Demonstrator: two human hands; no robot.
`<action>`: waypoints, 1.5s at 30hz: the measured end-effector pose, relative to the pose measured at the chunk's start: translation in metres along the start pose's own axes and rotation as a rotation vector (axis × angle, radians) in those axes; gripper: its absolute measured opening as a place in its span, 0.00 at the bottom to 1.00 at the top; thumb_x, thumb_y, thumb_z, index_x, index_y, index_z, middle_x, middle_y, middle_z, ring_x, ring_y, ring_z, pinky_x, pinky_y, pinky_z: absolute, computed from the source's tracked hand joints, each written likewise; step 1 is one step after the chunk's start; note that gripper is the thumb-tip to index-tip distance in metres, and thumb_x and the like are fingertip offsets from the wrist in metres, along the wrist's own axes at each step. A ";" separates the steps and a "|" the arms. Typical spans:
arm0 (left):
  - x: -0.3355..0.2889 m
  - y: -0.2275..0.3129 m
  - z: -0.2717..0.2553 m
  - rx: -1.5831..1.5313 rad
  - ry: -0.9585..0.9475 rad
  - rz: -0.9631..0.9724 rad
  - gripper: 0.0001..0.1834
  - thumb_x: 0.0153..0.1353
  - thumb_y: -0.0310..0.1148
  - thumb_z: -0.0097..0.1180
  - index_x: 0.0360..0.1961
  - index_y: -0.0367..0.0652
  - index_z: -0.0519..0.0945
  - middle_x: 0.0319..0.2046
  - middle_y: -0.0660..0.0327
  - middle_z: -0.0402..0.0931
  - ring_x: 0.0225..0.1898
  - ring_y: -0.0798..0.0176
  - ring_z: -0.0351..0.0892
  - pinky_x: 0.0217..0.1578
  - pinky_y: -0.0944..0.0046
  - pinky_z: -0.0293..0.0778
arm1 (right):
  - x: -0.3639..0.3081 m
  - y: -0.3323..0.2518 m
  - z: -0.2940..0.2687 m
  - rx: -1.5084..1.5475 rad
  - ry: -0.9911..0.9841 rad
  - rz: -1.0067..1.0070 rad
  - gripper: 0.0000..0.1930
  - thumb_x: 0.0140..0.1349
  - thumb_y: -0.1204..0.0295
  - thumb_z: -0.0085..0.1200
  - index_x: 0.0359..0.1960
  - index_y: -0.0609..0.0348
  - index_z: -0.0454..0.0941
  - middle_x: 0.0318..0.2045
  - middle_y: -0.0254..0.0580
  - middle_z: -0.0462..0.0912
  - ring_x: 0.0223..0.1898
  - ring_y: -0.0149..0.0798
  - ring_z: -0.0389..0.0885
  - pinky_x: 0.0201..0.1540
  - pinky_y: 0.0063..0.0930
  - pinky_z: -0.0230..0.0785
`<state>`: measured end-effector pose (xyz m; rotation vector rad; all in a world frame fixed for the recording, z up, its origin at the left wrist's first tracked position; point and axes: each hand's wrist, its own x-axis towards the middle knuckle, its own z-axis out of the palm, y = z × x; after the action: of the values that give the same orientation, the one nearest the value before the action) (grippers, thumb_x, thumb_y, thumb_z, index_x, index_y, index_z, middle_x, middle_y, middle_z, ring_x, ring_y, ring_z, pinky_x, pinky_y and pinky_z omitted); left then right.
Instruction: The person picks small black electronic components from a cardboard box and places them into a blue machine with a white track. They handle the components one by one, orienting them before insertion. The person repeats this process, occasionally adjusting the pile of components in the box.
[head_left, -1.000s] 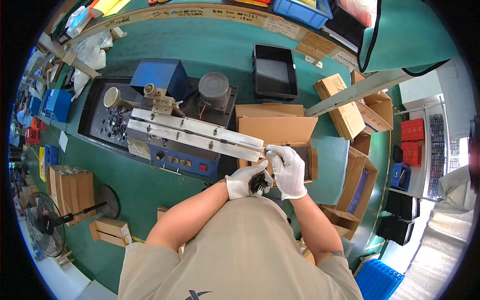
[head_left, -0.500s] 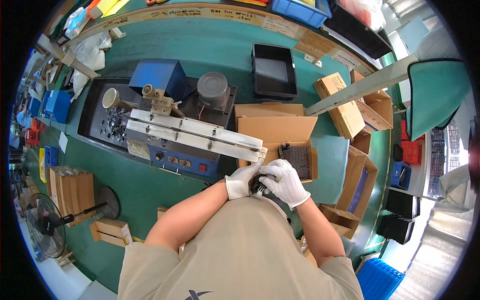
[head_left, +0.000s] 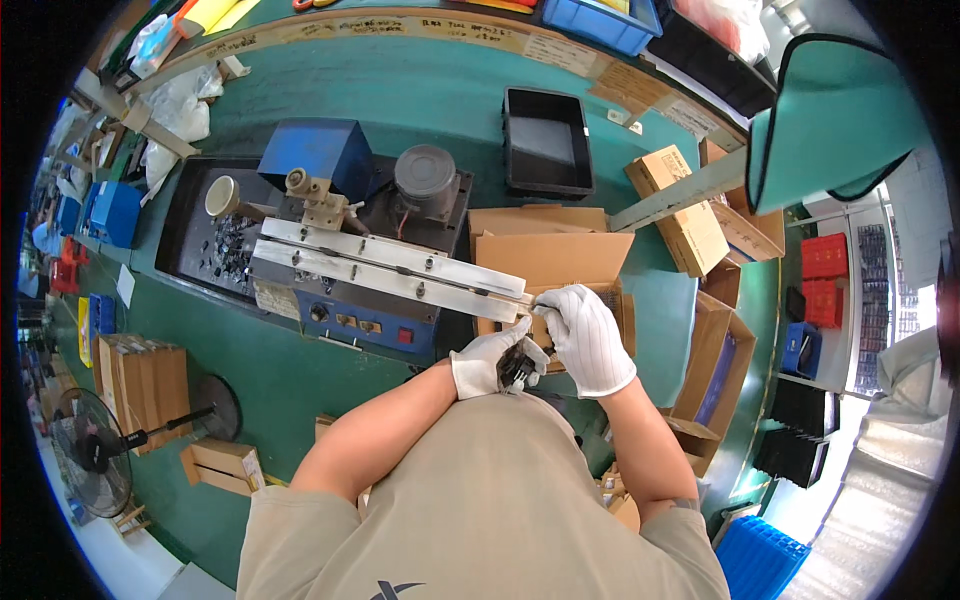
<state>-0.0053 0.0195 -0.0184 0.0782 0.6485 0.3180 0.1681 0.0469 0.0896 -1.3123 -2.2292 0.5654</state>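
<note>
Cupping a cluster of dark parts close to the body: left hand, palm side up, fingers curled round it, thin pale prongs showing at the lower side. Right hand narrow, fingertips drawn together at the near end of the white rails. Cannot tell whether a single piece is pinched there; the glove hides it.

Handling, as judged: left hand well placed, just below the rail end, so the reach between is short. Best to bring a piece in line with the slot, pinch lightly, press no harder than needed; gloves dull the feel and prongs could snag or bend. A loose cup in the left hand should stop the cluster tangling. Sleeves and glove cuffs best clear of the rail edge.

Containers. Cardboard carton behind the right hand, back flap raised; contents mostly covered by the glove, a few dark pieces just visible past it. Shallow dark tray left of the machine, small black pieces scattered in it, cream cup near them; cup's contents unclear. Black bin farther back on the table. Right side: carton with something blue inside, too obscured to name.
</note>
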 end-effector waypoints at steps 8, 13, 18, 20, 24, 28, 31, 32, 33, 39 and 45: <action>0.011 -0.010 -0.021 -0.089 -0.045 0.012 0.28 0.73 0.60 0.47 0.46 0.45 0.82 0.37 0.57 0.84 0.34 0.58 0.83 0.32 0.59 0.82 | 0.014 -0.016 0.004 -0.051 0.025 -0.109 0.11 0.57 0.80 0.59 0.43 0.59 0.80 0.36 0.45 0.82 0.40 0.53 0.80 0.46 0.43 0.74; 0.016 -0.016 -0.038 -0.188 -0.198 0.033 0.19 0.74 0.51 0.51 0.52 0.48 0.79 0.43 0.58 0.83 0.43 0.57 0.84 0.44 0.54 0.83 | 0.008 -0.024 0.003 0.050 0.102 -0.098 0.13 0.55 0.77 0.62 0.43 0.55 0.81 0.35 0.44 0.82 0.39 0.51 0.80 0.44 0.43 0.74; 0.021 -0.020 -0.037 0.219 -0.067 0.266 0.21 0.72 0.51 0.53 0.54 0.47 0.77 0.46 0.59 0.82 0.52 0.58 0.82 0.55 0.54 0.80 | -0.019 -0.014 0.017 -0.113 -0.209 -0.120 0.10 0.56 0.71 0.63 0.40 0.52 0.84 0.33 0.41 0.80 0.38 0.48 0.78 0.45 0.40 0.72; 0.018 -0.014 -0.028 0.032 0.028 0.099 0.21 0.70 0.53 0.57 0.51 0.49 0.80 0.45 0.59 0.82 0.51 0.59 0.81 0.53 0.55 0.80 | -0.024 -0.006 0.024 -0.160 -0.209 -0.106 0.09 0.56 0.71 0.62 0.39 0.52 0.84 0.32 0.41 0.79 0.38 0.48 0.77 0.45 0.40 0.71; 0.018 -0.007 -0.015 -0.266 0.113 -0.094 0.21 0.68 0.57 0.59 0.46 0.52 0.83 0.42 0.61 0.83 0.47 0.59 0.82 0.47 0.56 0.81 | -0.023 0.002 0.021 -0.159 -0.251 -0.129 0.08 0.54 0.72 0.62 0.37 0.52 0.83 0.35 0.41 0.80 0.39 0.49 0.78 0.46 0.39 0.72; 0.027 -0.015 -0.031 -0.201 -0.121 -0.008 0.22 0.70 0.60 0.54 0.44 0.53 0.83 0.40 0.63 0.84 0.42 0.60 0.83 0.41 0.59 0.81 | -0.019 0.004 0.009 0.070 -0.273 -0.017 0.06 0.56 0.74 0.61 0.36 0.56 0.81 0.35 0.45 0.81 0.40 0.52 0.80 0.45 0.42 0.73; 0.022 -0.008 -0.020 -0.099 -0.068 -0.037 0.29 0.71 0.63 0.49 0.37 0.46 0.83 0.34 0.60 0.83 0.34 0.61 0.83 0.30 0.62 0.78 | -0.011 -0.005 -0.009 0.187 -0.260 0.110 0.05 0.58 0.75 0.60 0.36 0.59 0.80 0.33 0.49 0.81 0.38 0.55 0.80 0.42 0.44 0.74; 0.017 -0.004 -0.011 -0.064 -0.016 -0.052 0.32 0.71 0.64 0.48 0.34 0.43 0.83 0.31 0.58 0.83 0.30 0.62 0.83 0.25 0.64 0.77 | -0.008 -0.006 -0.014 0.184 -0.230 0.105 0.05 0.58 0.75 0.59 0.36 0.60 0.79 0.32 0.50 0.81 0.37 0.56 0.80 0.41 0.45 0.74; 0.013 -0.004 -0.007 -0.069 0.009 -0.030 0.32 0.71 0.63 0.48 0.34 0.42 0.83 0.31 0.57 0.83 0.28 0.62 0.82 0.24 0.65 0.76 | -0.005 -0.006 -0.017 0.181 -0.200 0.099 0.05 0.59 0.75 0.59 0.36 0.60 0.79 0.32 0.51 0.81 0.36 0.56 0.80 0.40 0.45 0.74; 0.005 0.001 -0.007 0.018 -0.089 -0.045 0.29 0.74 0.57 0.47 0.41 0.39 0.84 0.32 0.56 0.84 0.30 0.58 0.84 0.27 0.64 0.78 | 0.011 0.008 -0.018 0.054 -0.130 0.080 0.04 0.58 0.76 0.59 0.33 0.62 0.79 0.30 0.51 0.82 0.35 0.56 0.81 0.40 0.44 0.75; 0.006 0.001 -0.008 0.004 -0.083 -0.037 0.30 0.75 0.57 0.46 0.41 0.38 0.84 0.35 0.55 0.84 0.32 0.58 0.84 0.27 0.64 0.78 | 0.026 0.000 -0.012 0.018 -0.155 0.059 0.04 0.60 0.73 0.59 0.33 0.60 0.79 0.32 0.52 0.82 0.38 0.56 0.82 0.44 0.45 0.74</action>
<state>-0.0061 0.0220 -0.0281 0.0831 0.5677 0.2765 0.1640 0.0710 0.1042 -1.3704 -2.3092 0.7301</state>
